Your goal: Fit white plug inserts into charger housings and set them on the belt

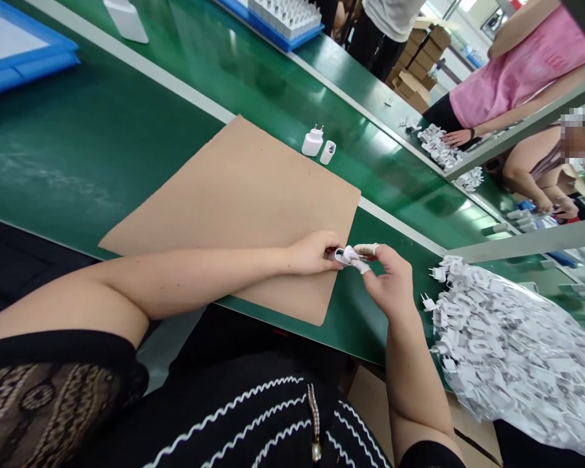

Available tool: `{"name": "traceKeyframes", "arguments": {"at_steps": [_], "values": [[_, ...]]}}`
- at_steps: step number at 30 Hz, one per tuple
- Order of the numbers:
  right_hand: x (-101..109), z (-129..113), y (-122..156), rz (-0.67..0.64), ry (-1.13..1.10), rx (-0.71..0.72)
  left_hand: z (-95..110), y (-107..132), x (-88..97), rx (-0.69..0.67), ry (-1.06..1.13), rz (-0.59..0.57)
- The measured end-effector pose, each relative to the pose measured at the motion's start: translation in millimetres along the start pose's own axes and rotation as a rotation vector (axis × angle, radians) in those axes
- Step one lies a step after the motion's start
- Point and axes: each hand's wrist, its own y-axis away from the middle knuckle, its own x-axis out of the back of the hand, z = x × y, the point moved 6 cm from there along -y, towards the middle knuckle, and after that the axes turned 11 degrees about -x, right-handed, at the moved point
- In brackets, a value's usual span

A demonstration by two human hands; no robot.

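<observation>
My left hand (315, 252) is closed around a white charger housing (340, 255), its open end turned to the right. Between the thumb and fingers of my right hand (386, 272) is a white plug cap with metal pins (353, 254), held right at the housing's mouth. Whether the two parts touch, I cannot tell. White coverings wrap the fingertips of my right hand. Both hands are over the right end of a brown cardboard sheet (244, 195). Beyond the sheet, a white charger with its pins up (312, 142) stands beside an open white housing (327, 153).
At the right lies a clear bag (521, 351) heaped with white plug parts. A blue tray of chargers (292, 32) stands at the back, another blue tray (29, 71) at the far left. Metal frame bars (526, 240) cross the right side. Co-workers sit across the green table (175, 78).
</observation>
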Motion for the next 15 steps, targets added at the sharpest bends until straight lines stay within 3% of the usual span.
{"name": "traceKeyframes", "arguments": {"at_steps": [3,6,15], "values": [[-5.9,-10.9,-2.4,-0.05,0.23,0.133,-0.2,0.1,0.9,-0.01,0.022,0.022],[-14.5,-13.2,-5.4,-0.074,0.302,0.189,0.3,-0.6,0.7,-0.033,0.028,0.027],[-23.5,-12.8,-14.9,-0.052,0.41,0.148,-3.6,-0.2,-1.6,-0.033,0.051,0.054]]}}
